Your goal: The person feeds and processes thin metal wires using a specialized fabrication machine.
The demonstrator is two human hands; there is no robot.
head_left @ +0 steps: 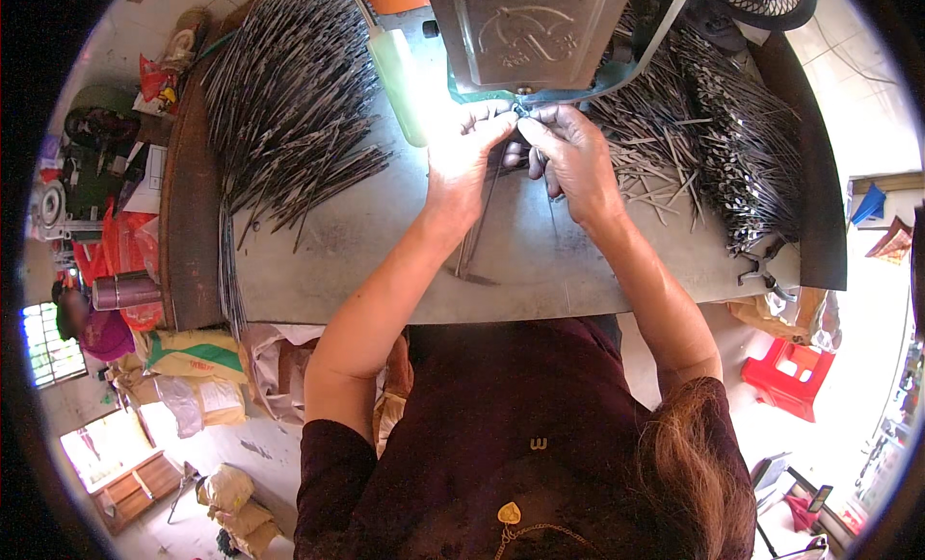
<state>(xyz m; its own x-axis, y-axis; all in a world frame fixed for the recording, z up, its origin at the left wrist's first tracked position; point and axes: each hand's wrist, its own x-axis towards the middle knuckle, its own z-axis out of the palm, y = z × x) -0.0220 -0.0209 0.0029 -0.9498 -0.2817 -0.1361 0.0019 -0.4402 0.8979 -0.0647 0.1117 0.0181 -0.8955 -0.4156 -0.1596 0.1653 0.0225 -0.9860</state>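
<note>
Both hands meet at the front of a machine with a grey metal cover point(525, 40). My left hand point(470, 141) is closed in a pinch, its thumb and forefinger close to the cover's lower edge. Beside it, my right hand point(568, 156) pinches at the same spot, its other fingers curled and darkened. A small dark piece shows between the fingertips, too small to name. Below the hands, a thin metal strip point(485, 208) slants down toward the table's near edge; whether it is held is hidden. Glare from a bright lamp point(397, 88) washes out part of my left hand.
A large heap of thin dark metal strips point(289, 98) covers the metal table's point(356, 261) left side. More strips point(732, 127) lie at the right, inside a raised border point(819, 175). A red stool point(788, 375) stands on the floor at right; sacks point(198, 358) are at left.
</note>
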